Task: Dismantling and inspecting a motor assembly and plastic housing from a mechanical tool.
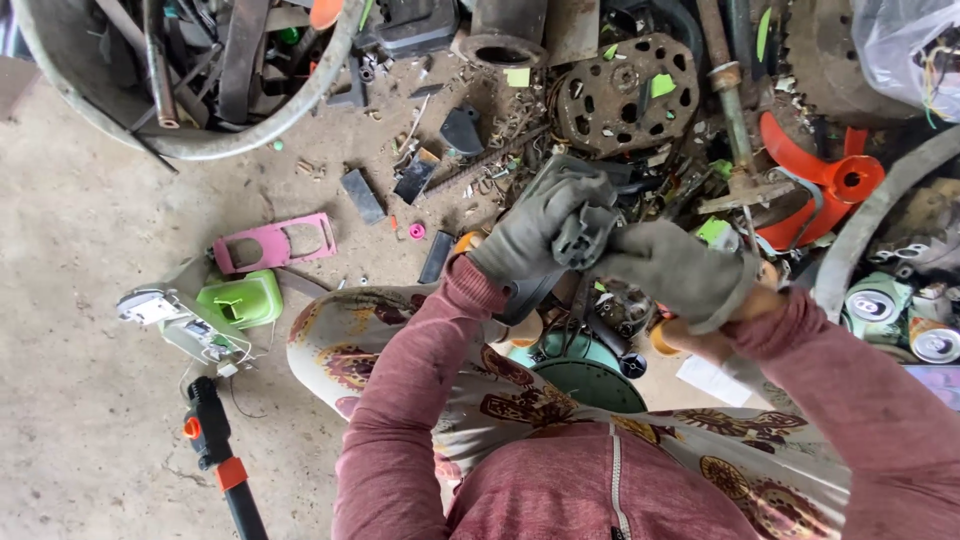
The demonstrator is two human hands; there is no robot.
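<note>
Dead centre of the frame, both gloved hands are locked onto one dark grey plastic part [585, 235], held up just above the lap. The left hand [525, 235] wraps it from the left side with fingers curled over its top, and the right hand [675, 272] clamps it from the right, thumb side toward the part. Both are closed tight on it, with no gap showing; it looks like a two-handed grip meant to steady the piece or pull it apart, though which one I can't tell from here.

Below the hands, lower centre, a round teal housing [585, 375] sits between the knees, close enough to reach.

Upper left, a big metal tub [205, 140] cuts into the frame, packed with dark bars, straps and scrap pieces standing every which way. Upper right corner, a clear plastic bag [905, 45] holds what look like wires. At the right edge, crushed drink cans [905, 320] lie loose beside a grey hose.

On the concrete floor [80, 220], middle left, a pink plastic frame [272, 243] and a green plastic cover [240, 300] lie set apart from the heap, with a black-and-orange handled tool [215, 450] at lower left. Upper centre, a rusty perforated disc [625, 95] and, to the right, a red fan blade [820, 180] rest on the pile.
</note>
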